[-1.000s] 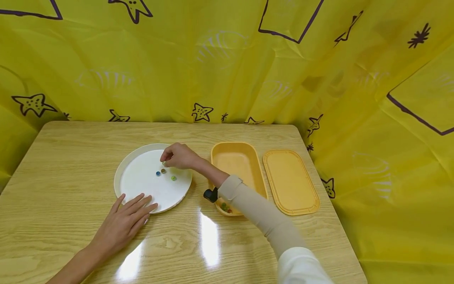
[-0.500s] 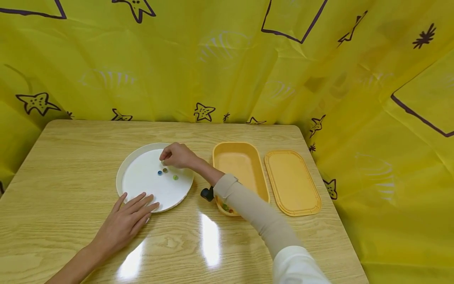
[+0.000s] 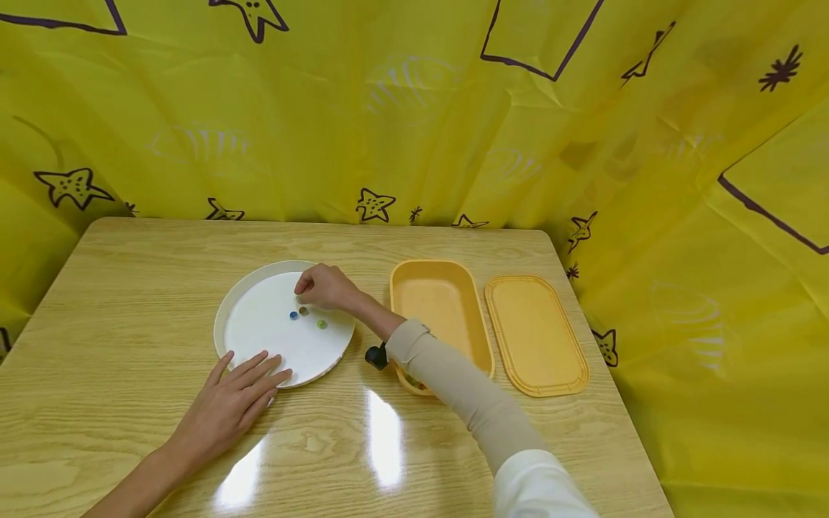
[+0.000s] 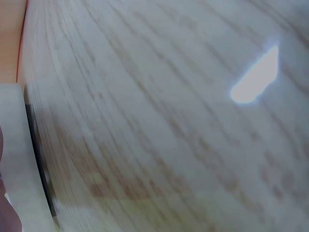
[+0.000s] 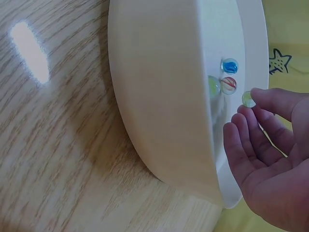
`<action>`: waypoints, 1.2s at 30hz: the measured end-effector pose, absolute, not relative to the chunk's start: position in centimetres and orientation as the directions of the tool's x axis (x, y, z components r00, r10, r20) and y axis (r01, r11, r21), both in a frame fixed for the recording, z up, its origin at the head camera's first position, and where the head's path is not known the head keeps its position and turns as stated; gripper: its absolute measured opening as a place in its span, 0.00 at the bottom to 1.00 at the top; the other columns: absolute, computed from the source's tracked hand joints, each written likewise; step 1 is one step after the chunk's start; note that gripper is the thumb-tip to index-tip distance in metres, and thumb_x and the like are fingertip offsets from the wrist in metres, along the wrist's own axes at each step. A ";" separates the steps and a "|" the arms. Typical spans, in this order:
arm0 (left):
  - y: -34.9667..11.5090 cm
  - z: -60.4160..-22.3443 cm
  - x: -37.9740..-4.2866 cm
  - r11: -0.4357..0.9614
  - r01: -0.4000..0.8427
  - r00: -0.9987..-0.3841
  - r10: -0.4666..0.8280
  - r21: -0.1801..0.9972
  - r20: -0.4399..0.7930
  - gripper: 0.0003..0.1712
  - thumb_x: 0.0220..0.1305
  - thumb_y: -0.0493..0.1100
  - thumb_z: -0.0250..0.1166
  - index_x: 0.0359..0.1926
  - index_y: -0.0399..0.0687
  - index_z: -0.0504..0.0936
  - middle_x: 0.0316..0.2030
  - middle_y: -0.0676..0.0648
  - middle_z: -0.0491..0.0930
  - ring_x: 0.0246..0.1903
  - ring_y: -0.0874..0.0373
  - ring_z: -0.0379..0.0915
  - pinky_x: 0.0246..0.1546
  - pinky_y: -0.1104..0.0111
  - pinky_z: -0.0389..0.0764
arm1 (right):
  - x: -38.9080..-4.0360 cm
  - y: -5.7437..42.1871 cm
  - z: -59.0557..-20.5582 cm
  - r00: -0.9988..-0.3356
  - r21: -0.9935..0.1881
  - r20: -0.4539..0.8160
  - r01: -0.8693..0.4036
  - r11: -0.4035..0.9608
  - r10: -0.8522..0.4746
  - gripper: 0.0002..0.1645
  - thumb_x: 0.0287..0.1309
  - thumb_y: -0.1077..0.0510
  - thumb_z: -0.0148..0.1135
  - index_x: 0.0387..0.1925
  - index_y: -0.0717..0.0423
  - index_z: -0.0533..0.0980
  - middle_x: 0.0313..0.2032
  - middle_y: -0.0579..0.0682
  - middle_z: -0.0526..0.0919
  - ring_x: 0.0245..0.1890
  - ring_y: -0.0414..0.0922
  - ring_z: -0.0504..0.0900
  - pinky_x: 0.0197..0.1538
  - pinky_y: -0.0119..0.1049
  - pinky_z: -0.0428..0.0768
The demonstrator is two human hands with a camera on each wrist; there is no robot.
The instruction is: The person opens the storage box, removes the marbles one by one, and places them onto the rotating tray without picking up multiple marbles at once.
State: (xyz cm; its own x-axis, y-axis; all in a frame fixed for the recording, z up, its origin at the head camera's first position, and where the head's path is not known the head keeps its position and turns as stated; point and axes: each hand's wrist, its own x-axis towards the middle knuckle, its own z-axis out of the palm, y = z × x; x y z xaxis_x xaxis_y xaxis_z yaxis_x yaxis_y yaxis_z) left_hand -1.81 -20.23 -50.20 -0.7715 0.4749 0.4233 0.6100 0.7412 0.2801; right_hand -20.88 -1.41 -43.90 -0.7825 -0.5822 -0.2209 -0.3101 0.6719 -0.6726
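My right hand (image 3: 327, 288) is over the far part of a round white tray (image 3: 259, 324). Between thumb and fingertips it pinches a clear green marble (image 5: 248, 99), seen best in the right wrist view. Three other marbles lie on the tray close by: a blue one (image 3: 294, 315), one with reddish swirls (image 5: 229, 85) and a yellow-green one (image 3: 322, 324). My left hand (image 3: 227, 403) rests with spread, straight fingers over the tray's near rim. The left wrist view shows mostly bare tabletop, with a sliver of that hand at its left edge.
Right of the tray stands a deep yellow box (image 3: 434, 277), partly hidden under my right forearm, with a few marbles (image 3: 414, 383) at its near end. A flat yellow lid (image 3: 537, 334) lies beyond it. A yellow curtain (image 3: 311, 144) hangs behind the wooden table (image 3: 324, 453).
The right hand stays over nearly the same spot with its marble, shifting only slightly. The left hand keeps its place at the rim. The head view has swung a little.
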 end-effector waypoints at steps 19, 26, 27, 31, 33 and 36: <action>-20.1 -50.2 -1.7 0.743 0.610 -0.768 0.470 0.274 0.436 0.23 0.80 0.54 0.46 0.59 0.54 0.83 0.60 0.44 0.78 0.65 0.48 0.67 0.70 0.45 0.49 | -20.9 -2.0 -45.3 -0.778 -0.663 -0.221 -0.323 0.675 -0.589 0.05 0.64 0.60 0.67 0.37 0.56 0.87 0.27 0.41 0.82 0.29 0.35 0.76 0.32 0.21 0.72; -20.1 -50.1 -1.7 0.739 0.613 -0.766 0.470 0.279 0.440 0.23 0.80 0.54 0.47 0.59 0.53 0.83 0.60 0.43 0.78 0.64 0.47 0.68 0.69 0.44 0.50 | -20.8 -2.2 -45.2 -0.773 -0.595 -0.226 -0.373 0.712 -0.593 0.05 0.64 0.57 0.67 0.37 0.52 0.87 0.27 0.38 0.83 0.30 0.35 0.76 0.35 0.21 0.70; -20.1 -50.1 -1.7 0.739 0.614 -0.765 0.471 0.277 0.440 0.23 0.80 0.54 0.46 0.59 0.53 0.83 0.60 0.43 0.78 0.64 0.47 0.68 0.69 0.44 0.50 | -20.7 -2.2 -45.2 -0.773 -0.585 -0.224 -0.380 0.717 -0.593 0.05 0.63 0.57 0.67 0.36 0.51 0.87 0.27 0.38 0.83 0.31 0.34 0.76 0.35 0.21 0.70; -20.1 -50.1 -1.7 0.740 0.617 -0.761 0.476 0.267 0.440 0.24 0.81 0.55 0.44 0.59 0.53 0.82 0.60 0.43 0.78 0.64 0.47 0.68 0.69 0.44 0.50 | -20.7 -2.3 -45.1 -0.772 -0.563 -0.220 -0.398 0.724 -0.596 0.05 0.63 0.57 0.67 0.36 0.50 0.88 0.28 0.37 0.83 0.31 0.34 0.76 0.36 0.21 0.70; -20.1 -50.2 -1.7 0.741 0.618 -0.761 0.477 0.264 0.440 0.24 0.80 0.55 0.45 0.60 0.53 0.82 0.60 0.43 0.78 0.64 0.47 0.68 0.69 0.44 0.50 | -20.7 -2.3 -45.1 -0.771 -0.562 -0.220 -0.400 0.724 -0.597 0.05 0.63 0.56 0.67 0.36 0.50 0.88 0.28 0.37 0.83 0.31 0.34 0.76 0.35 0.21 0.70; -20.1 -50.2 -1.7 0.741 0.616 -0.762 0.476 0.267 0.438 0.23 0.80 0.54 0.46 0.60 0.53 0.82 0.61 0.44 0.78 0.64 0.47 0.67 0.70 0.45 0.50 | -20.7 -2.3 -45.0 -0.770 -0.562 -0.220 -0.401 0.723 -0.598 0.05 0.63 0.56 0.67 0.36 0.50 0.88 0.27 0.37 0.82 0.30 0.34 0.76 0.34 0.21 0.70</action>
